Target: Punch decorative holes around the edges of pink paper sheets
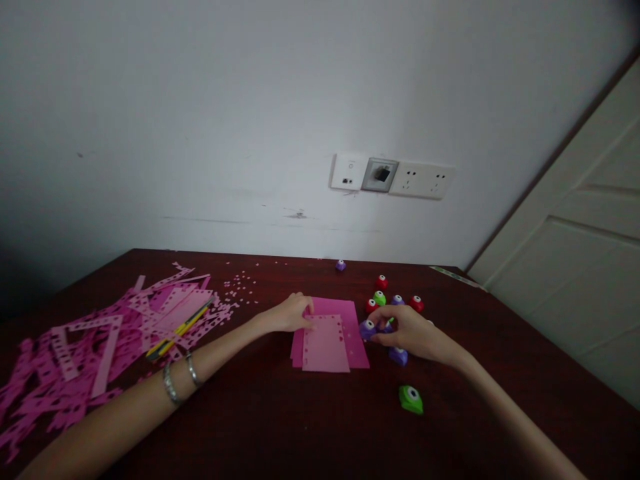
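My left hand (290, 315) grips the upper left edge of a light pink paper sheet (325, 350) that has small shapes punched along its border. Under it lie darker pink sheets (357, 353). At the right edge of these sheets, my right hand (407, 332) has its thumb and fingers closed on a purple craft punch (368, 329). Close around that hand stand more punches: a purple one (399, 357) below it, a green one (379, 298) and a red one (371, 306) above. Another green punch (411, 399) sits nearer to me.
Punched pink paper strips (107, 353) are heaped at the left, with a yellow utility knife (187, 323) on them. Tiny paper cutouts (240, 287) are scattered behind. A ruler-like strip (457, 277) lies at the back right. The dark red table (280, 420) meets a wall with sockets (423, 180).
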